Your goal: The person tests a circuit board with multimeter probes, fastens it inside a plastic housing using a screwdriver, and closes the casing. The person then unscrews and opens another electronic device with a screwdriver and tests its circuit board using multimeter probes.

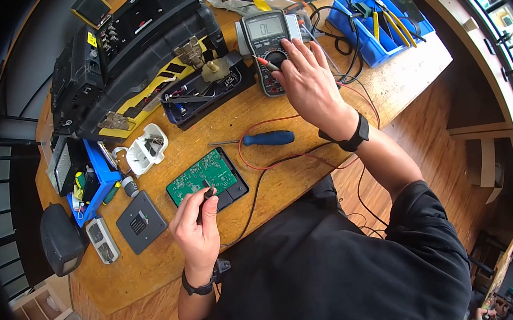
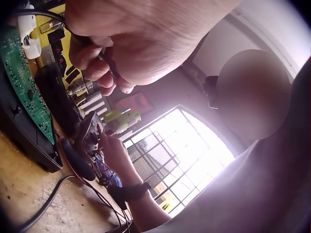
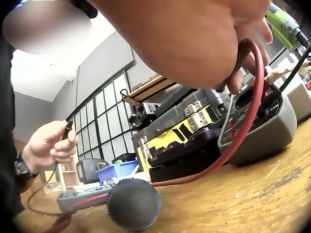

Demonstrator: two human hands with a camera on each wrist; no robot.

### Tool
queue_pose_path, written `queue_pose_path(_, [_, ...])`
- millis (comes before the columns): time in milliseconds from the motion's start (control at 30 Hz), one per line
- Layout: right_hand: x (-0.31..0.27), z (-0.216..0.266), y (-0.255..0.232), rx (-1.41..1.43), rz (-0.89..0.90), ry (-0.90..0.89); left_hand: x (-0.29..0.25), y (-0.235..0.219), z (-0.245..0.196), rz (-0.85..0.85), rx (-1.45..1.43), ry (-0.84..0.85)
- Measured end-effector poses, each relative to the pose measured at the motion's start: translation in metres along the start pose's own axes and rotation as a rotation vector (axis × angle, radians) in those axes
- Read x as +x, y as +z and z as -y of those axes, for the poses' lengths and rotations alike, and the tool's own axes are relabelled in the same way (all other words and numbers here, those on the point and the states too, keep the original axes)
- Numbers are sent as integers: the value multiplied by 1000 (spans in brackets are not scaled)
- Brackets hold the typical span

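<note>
My left hand (image 1: 194, 234) pinches a black test probe (image 1: 209, 193) just over the near edge of a green circuit board (image 1: 210, 168), which lies in a black plastic case half. Its black lead trails over the bench. My right hand (image 1: 312, 85) reaches over a digital multimeter (image 1: 266, 28), its fingers at the buttons and dial below the display, which reads OL. A red test probe (image 1: 266, 63) sticks out by the right thumb. In the right wrist view its red lead (image 3: 250, 116) loops out of that hand. A blue-handled screwdriver (image 1: 268, 139) lies between the hands.
A black case (image 1: 142, 28) with yellow stripes stands at the back left, a dark parts tray (image 1: 202, 94) before it. Blue bins (image 1: 355, 31) hold pliers at the right. A white plastic housing (image 1: 146, 148) and a dark cover plate (image 1: 141, 222) lie left of the board.
</note>
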State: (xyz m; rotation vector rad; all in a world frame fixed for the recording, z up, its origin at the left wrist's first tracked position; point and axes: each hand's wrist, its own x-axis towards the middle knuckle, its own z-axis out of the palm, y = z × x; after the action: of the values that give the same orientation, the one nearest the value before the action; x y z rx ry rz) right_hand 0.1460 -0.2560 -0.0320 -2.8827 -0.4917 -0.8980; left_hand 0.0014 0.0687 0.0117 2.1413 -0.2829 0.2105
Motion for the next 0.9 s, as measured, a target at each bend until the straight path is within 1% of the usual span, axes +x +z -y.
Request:
queue_pose_path(200, [2,0,-4,26,-31,-9,0,1,-1,12,6,-24])
queue_pose_path(267, [1,3,-7,25,-17,43,0,0,-2,11,10,-20])
queue_pose_path(400, [0,2,-7,19,-30,47,-1,-2,-3,24,17,-32])
queue_pose_path(467, [0,0,-6,40,-40,18,-1,-2,-2,23,16,-34])
queue_pose_path(633, [-1,0,-2,19,-22,20,-2,-2,0,19,8,-38])
queue_pose_path(700, [2,5,-10,7,-4,30,-2,-2,0,19,-1,-46])
queue_pose_path(767, [5,11,-26,96,-131,-13,-2,-2,0,24,-10,-51])
queue_pose_path(800, [4,17,-36,99,-131,-15,-1,-2,-1,30,-20,-55])
queue_pose_path(867, [-7,35,-56,475,132,25,4,-1,-7,32,-32,-43])
queue_pose_path(900, [-12,44,-59,565,118,-47,8,-1,-10,34,-47,-25])
